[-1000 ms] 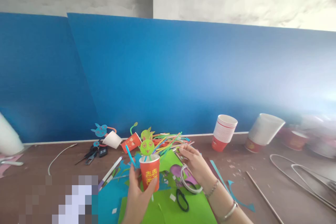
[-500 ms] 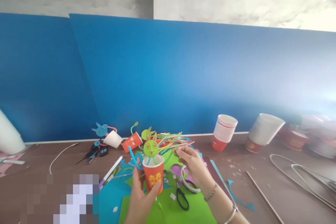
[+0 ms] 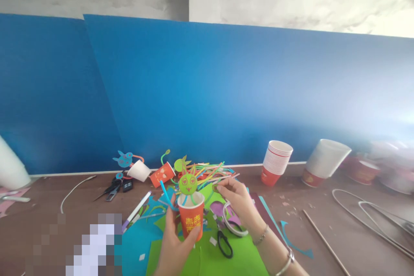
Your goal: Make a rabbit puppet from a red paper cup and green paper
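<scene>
My left hand (image 3: 177, 235) is wrapped around a red paper cup (image 3: 191, 224) with gold characters, holding it upright above the green paper (image 3: 233, 254). A green rabbit face (image 3: 188, 184) with pink-outlined ears stands at the cup's rim. From the cup's left side a bent blue straw (image 3: 166, 194) sticks out. The thumb and fingers of my right hand (image 3: 235, 196) pinch a small green paper disc (image 3: 215, 187) at the end of a green straw, right of the cup. Black-handled scissors (image 3: 224, 243) lie below my right hand, beside a white tape roll (image 3: 233, 228).
Colourful straws (image 3: 210, 171) are heaped behind the cup. Two finished-looking cup figures (image 3: 139, 171) lie at the back left, near keys (image 3: 127, 185). Cup stacks (image 3: 277, 159) stand at the back right. A thin stick (image 3: 325, 241) and a cable (image 3: 371, 215) lie right; a marker (image 3: 137, 211) lies left.
The cup in my left hand has shifted slightly right and down, with the rabbit face moving along. My right hand keeps its pinch on the disc, almost in place.
</scene>
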`<state>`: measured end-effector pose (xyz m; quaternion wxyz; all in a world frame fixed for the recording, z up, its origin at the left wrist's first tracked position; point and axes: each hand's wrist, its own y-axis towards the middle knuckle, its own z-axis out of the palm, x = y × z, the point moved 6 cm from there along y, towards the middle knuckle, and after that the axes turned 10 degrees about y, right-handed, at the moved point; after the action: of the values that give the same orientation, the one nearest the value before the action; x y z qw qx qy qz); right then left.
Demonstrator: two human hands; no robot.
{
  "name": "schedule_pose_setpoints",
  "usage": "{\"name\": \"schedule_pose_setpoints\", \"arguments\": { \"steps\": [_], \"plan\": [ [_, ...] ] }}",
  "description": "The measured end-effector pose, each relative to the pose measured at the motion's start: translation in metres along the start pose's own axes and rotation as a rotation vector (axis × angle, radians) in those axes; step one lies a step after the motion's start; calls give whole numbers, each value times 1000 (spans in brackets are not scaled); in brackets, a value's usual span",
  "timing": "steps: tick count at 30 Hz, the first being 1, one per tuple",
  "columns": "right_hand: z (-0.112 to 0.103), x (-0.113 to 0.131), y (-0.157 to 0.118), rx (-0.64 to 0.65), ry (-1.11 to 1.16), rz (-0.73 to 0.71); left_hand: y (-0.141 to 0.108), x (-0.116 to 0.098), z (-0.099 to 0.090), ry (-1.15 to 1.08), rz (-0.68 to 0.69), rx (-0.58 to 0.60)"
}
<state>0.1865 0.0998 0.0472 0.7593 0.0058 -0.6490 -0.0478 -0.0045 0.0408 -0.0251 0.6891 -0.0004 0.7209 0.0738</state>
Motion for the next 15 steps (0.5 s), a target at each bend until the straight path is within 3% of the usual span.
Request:
{"name": "schedule_pose_setpoints", "arguments": {
  "steps": [15],
  "plan": [
    [1,-1,0,35,-206,-105,-1,0,1,55,-23,2]
  ]
}}
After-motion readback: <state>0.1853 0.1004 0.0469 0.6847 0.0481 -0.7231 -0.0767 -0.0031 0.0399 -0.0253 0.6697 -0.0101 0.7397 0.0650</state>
